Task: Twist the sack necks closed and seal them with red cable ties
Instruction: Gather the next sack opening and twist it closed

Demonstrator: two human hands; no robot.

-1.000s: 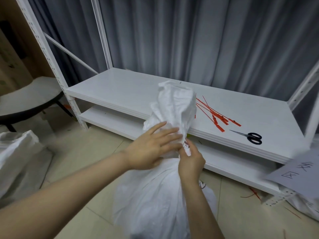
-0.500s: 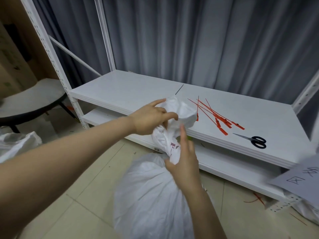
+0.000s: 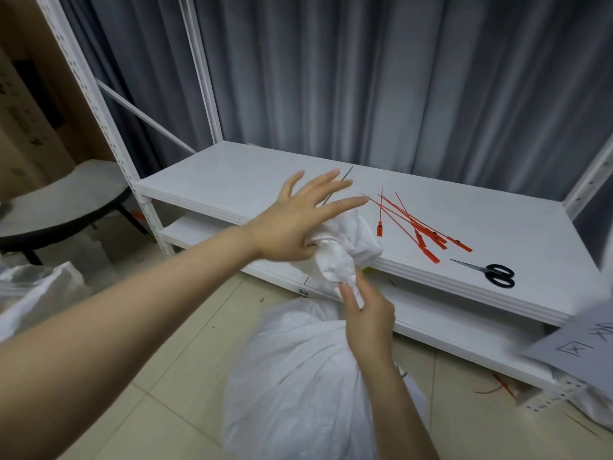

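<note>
White rack (image 3: 232,180) stands behind one floor sack (image 3: 298,376), contents hidden; the right hand (image 3: 368,317) pinches its twisted neck (image 3: 331,263), and the left hand (image 3: 298,227) spreads its fingers wide above. On the rack lie about six red cable ties (image 3: 414,227) and one pair of scissors (image 3: 494,275).

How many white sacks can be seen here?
3: the centre sack, gripped at its neck; the left sack on the floor; the right sack, partly under a paper sheet. Others may be hidden.
</note>
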